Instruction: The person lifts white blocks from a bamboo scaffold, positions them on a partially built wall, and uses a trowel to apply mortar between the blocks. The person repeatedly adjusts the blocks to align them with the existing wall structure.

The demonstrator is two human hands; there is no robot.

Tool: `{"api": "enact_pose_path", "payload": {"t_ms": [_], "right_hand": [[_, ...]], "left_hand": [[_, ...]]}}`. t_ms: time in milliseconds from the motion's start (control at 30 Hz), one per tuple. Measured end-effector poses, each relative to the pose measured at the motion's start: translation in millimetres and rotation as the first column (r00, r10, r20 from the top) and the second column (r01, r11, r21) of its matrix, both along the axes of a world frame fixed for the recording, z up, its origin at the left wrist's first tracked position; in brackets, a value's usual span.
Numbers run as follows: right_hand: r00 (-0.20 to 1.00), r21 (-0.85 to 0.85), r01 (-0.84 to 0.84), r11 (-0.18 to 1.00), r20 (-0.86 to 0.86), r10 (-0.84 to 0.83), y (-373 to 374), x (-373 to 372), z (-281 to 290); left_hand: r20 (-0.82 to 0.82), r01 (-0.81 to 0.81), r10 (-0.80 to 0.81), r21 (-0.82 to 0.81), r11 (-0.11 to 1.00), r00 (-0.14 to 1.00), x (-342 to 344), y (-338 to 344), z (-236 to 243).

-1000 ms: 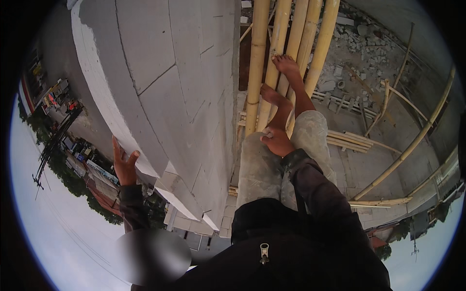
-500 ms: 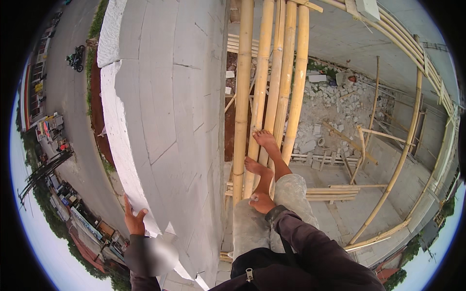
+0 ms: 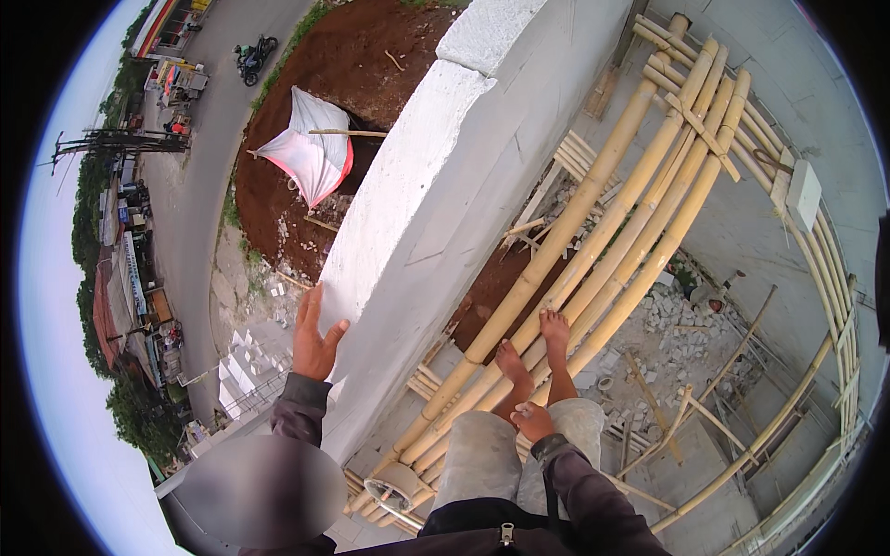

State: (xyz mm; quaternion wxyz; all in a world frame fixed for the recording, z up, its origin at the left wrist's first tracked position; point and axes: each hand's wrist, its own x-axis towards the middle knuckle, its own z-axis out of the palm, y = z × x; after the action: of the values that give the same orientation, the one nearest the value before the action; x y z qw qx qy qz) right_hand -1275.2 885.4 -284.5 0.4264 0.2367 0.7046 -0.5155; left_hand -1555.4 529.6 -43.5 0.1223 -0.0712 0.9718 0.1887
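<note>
My left hand rests against the top edge of a pale block wall, fingers stretched and thumb apart, with nothing in it. My right hand is curled closed over my knee; what it holds, if anything, is hidden. My bare feet stand on several yellow bamboo poles laid side by side along the wall. Behind my left side, close to the poles, sits a round bucket, partly covered by my legs. A grey blur covers part of my left sleeve.
Far below the poles lies broken rubble. Bamboo uprights and rails stand at the right, with a white block on the far rail. Beyond the wall are red soil, a white-and-red tarp, stacked white blocks and a road.
My view has swung, so the wall and poles now slant to the upper right. The soil, tarp and bucket have come into sight. Both hands stay in about the same places.
</note>
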Motion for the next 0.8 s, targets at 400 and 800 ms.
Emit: {"api": "enact_pose_path", "payload": {"t_ms": [400,800], "right_hand": [[0.994,-0.040,-0.112,0.993,-0.017,0.111,17.1,-52.0,17.3],[0.297,-0.022,-0.203,0.979,-0.954,0.040,-65.3,-390.8,222.2]], "left_hand": [[-0.247,-0.009,-0.037,-0.185,0.983,0.968,14.9,47.1,-15.8],[-0.342,-0.057,0.026,-0.080,0.995,0.939,49.4,75.5,-30.6]]}}
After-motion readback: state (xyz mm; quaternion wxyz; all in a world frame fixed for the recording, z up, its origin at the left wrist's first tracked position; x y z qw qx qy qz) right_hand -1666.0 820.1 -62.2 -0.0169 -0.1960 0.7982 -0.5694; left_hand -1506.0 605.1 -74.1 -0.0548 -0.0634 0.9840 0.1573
